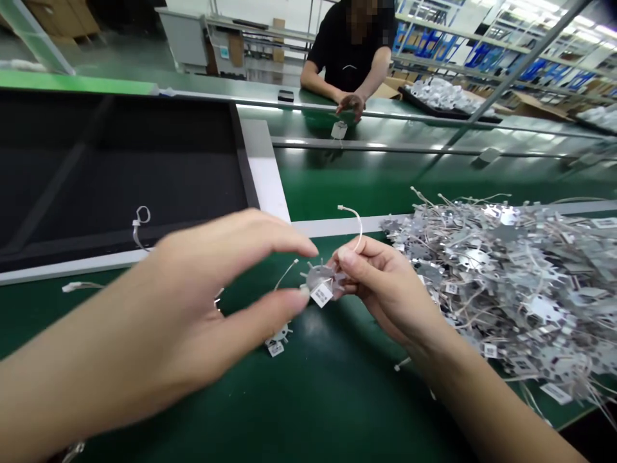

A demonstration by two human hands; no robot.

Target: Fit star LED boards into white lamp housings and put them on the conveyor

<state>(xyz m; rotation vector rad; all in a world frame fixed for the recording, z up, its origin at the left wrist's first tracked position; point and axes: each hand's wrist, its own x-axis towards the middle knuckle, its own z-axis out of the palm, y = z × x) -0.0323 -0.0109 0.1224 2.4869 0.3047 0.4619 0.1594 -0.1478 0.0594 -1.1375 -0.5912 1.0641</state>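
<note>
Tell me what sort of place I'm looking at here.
Most likely a factory assembly line. A heap of small star-shaped metal plates with wires lies on a long green bench, the right hand holds one such plate, a co-worker works opposite, and parts racks stand behind.

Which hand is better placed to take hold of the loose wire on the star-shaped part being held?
Left, probably. The right hand already pinches the star-shaped part and is occupied. The left hand is open, thumb and forefinger spread right beside the part, with the loose wire between them.
</note>
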